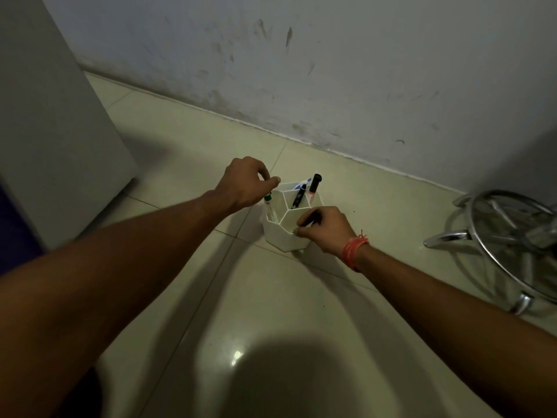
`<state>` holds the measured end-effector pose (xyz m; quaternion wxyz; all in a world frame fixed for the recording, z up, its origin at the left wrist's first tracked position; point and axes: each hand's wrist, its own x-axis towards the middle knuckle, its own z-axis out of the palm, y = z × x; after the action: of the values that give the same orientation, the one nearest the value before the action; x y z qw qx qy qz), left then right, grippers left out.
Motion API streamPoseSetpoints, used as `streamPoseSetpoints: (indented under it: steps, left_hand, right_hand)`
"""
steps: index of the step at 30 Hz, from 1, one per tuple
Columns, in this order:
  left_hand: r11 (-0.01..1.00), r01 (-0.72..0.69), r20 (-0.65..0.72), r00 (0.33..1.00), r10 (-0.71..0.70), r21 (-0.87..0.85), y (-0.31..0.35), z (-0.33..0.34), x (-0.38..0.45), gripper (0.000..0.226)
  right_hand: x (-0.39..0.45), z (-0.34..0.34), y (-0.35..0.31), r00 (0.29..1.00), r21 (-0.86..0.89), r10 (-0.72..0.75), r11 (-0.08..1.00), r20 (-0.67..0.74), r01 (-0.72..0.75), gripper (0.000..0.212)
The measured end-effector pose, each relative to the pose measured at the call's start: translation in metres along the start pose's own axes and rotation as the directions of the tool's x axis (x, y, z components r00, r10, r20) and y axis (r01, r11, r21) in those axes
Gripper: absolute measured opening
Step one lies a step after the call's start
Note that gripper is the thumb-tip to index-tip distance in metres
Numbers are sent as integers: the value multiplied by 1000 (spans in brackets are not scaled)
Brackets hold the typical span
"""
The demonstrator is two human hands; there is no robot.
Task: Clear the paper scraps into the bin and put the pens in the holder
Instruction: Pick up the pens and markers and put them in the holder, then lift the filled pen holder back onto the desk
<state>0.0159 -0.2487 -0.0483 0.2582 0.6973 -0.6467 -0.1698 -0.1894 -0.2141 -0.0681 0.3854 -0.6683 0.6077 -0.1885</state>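
Note:
A white pen holder (281,235) with several compartments stands on the tiled floor near the wall. A green-capped marker (270,208) leans in its left compartment, right under my left hand (245,184), whose fingers curl over the marker's top and the holder's rim. A black pen (299,196) and a black-capped marker (314,184) stand in the far compartments, with a blue-tipped pen behind them. My right hand (324,227) pinches a dark pen (310,220) over the holder's near right compartment. No paper scraps or bin are in view.
A chrome stool base (506,245) lies at the right. A grey cabinet side (57,122) stands at the left. The scuffed wall (331,70) runs just behind the holder. My own shadow falls on the floor tiles (271,312) in front.

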Motion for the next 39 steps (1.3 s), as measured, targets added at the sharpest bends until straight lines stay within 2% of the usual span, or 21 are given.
streamPoseSetpoints:
  steps: [3,5,7,9,11,13,15,20,22,24,27,31,33,36,39]
  left_hand:
    - [1000,-2,-21,1000,2,-1,1,-1,-2,38]
    - [1000,6,-59,998,-7,-18,1,-4,-4,38]
    - [999,8,-108,994,-13,-50,0,-7,-5,39]
    - [997,-1,-157,987,-11,-78,-3,-9,-7,40]
    - [994,10,-196,980,-32,-108,-9,-10,-9,41]
    - [989,37,-218,974,-69,-146,-17,-10,-10,40]
    - [983,51,-219,972,-90,-176,-25,-8,-9,37]
    - [982,49,-185,979,-83,-184,-38,1,-13,27]
    - [978,58,-179,979,-94,-200,-44,7,-16,26]
    - [970,86,-166,978,-125,-229,-49,14,-22,24]
    - [928,189,-150,957,-247,-321,-44,9,-38,22]
    - [849,320,-105,912,-396,-420,2,-44,-46,19]
    - [835,351,-71,906,-417,-424,27,-72,-51,21]
    - [782,413,-50,871,-490,-466,71,-140,-55,24]
    - [706,457,-49,821,-569,-540,128,-230,-56,17]
  right_hand:
    - [0,-2,5,996,61,-30,997,-81,36,22]
    - [-2,-4,12,978,-13,-107,994,-182,106,30]
    - [-6,-5,20,936,-148,-254,963,-244,223,47]
    - [-6,-7,27,919,-174,-335,937,-210,302,71]
    - [-1,-9,35,934,-164,-334,936,-129,312,91]
    - [6,-12,41,949,-175,-311,938,-48,299,98]
    - [13,-13,40,954,-178,-298,939,-2,293,97]
    - [24,-7,44,894,-241,-446,864,39,442,90]
    - [28,0,47,906,-263,-421,870,43,417,83]
    - [28,3,46,924,-271,-382,890,-11,365,78]
    - [26,0,32,927,-232,-372,906,-37,355,75]
    - [10,-27,-21,944,-175,-316,939,-95,297,70]
    - [0,-45,-51,953,-170,-283,950,-107,263,69]
    - [-25,-96,-119,963,-164,-257,957,-84,241,70]
    - [-55,-159,-200,958,-169,-283,947,-31,275,70]
